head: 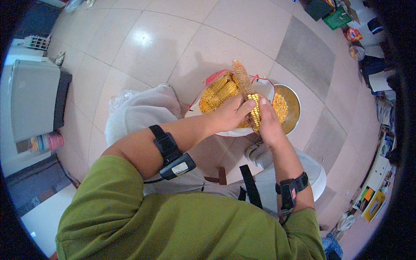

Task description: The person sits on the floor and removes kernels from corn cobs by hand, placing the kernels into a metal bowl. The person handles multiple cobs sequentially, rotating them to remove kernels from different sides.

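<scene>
My left hand (pixel 232 113) and my right hand (pixel 270 118) both grip an ear of dried corn (pixel 254 112), with yellow kernels on its near part. A bare corn cob (pixel 242 74) points away from me, in line with the ear; whether it is a separate piece or the ear's stripped end cannot be told. Below my hands stands an open bag (pixel 239 132) with a white inside and a red rim, holding ears of corn (pixel 224 89). To its right, partly hidden, a round metal bowl (pixel 295 110) holds loose corn kernels (pixel 280 107).
Scattered kernels (pixel 191 43) lie on the tiled floor beyond the bag. A clear plastic bag (pixel 122 100) is beside my left knee. A grey cabinet-like box (pixel 35 97) stands far left. Boxes and packets, with a green container (pixel 338 18) among them, line the right side.
</scene>
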`<state>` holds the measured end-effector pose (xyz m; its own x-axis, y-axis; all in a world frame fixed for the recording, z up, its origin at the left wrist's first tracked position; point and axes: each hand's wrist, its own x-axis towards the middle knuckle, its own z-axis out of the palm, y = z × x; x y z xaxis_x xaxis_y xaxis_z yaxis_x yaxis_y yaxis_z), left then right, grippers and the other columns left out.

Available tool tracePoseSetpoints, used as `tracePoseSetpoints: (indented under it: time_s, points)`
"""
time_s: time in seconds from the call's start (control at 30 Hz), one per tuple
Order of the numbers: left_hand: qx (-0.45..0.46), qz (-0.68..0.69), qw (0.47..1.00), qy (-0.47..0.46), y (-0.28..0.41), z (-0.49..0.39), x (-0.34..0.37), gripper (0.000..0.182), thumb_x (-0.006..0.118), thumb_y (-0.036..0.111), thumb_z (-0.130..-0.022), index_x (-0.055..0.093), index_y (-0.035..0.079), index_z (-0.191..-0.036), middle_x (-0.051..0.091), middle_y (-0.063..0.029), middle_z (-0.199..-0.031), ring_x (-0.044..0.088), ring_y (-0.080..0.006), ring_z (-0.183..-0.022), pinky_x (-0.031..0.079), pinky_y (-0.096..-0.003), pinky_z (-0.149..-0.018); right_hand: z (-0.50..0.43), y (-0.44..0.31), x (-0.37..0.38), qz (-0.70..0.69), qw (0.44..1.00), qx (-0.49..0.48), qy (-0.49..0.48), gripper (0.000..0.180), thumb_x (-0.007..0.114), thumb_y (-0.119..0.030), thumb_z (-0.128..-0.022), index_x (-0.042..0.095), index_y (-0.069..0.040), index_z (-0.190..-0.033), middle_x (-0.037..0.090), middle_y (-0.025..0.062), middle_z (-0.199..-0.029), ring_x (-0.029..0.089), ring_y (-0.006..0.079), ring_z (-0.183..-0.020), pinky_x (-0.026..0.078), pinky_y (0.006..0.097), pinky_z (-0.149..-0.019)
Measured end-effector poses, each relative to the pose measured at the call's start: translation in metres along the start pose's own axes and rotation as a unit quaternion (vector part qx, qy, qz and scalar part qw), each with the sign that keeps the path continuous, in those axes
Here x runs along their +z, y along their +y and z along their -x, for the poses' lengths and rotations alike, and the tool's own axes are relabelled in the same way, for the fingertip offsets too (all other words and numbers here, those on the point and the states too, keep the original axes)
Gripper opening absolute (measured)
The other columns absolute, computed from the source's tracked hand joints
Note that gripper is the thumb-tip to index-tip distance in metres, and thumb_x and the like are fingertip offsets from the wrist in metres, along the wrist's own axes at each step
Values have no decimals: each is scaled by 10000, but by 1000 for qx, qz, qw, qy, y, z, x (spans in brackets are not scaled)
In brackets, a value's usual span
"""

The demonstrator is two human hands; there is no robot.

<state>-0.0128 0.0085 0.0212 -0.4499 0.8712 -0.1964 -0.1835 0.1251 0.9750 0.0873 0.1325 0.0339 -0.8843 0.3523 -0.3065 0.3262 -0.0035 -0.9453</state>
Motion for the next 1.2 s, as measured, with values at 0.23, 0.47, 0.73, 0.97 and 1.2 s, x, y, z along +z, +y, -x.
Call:
tracePoseSetpoints:
  time_s: [0.23, 0.47, 0.73, 0.97, 1.2]
  points:
    - [-58, 108, 990, -67, -1, 4, 3, 457, 416, 495, -969, 425, 70, -1137, 398, 31, -694, 343, -61, -544, 278, -230, -458, 8, -18, -7, -22, 996, 83, -12, 524, 263, -383, -1025, 450, 26, -1295, 545, 143, -1186, 498, 204, -1117, 366, 304, -988]
    - [-86, 205, 970, -96, -2, 3, 6, 386, 385, 496, -978, 426, 123, -1067, 395, 27, -692, 348, -78, -538, 266, -231, -460, 14, -39, -11, -35, 992, 120, -20, 474, 279, -366, -1027, 490, 12, -1220, 561, 95, -1073, 518, 175, -995, 399, 299, -924]
    - [-116, 227, 966, -32, 9, 1, -4, 435, 394, 527, -964, 495, 107, -909, 421, 9, -639, 360, -84, -519, 260, -240, -450, 4, -34, -11, 33, 996, 73, -48, 509, 304, -385, -1020, 480, 25, -1265, 553, 140, -1188, 500, 211, -1125, 357, 314, -999]
    - [-111, 182, 976, -49, 7, 3, -7, 470, 394, 540, -961, 472, 86, -874, 411, 7, -647, 334, -81, -502, 249, -240, -443, -4, -25, -15, 39, 994, 62, -75, 561, 321, -413, -1012, 455, 50, -1300, 515, 193, -1278, 462, 248, -1220, 327, 320, -1040]
    - [-129, 186, 972, -62, -4, 2, -11, 416, 417, 459, -972, 466, 71, -830, 437, -1, -601, 364, -84, -496, 291, -241, -448, -11, -16, -23, 60, 992, 45, -99, 544, 330, -392, -1014, 439, 50, -1312, 508, 191, -1281, 458, 235, -1216, 328, 314, -1039]
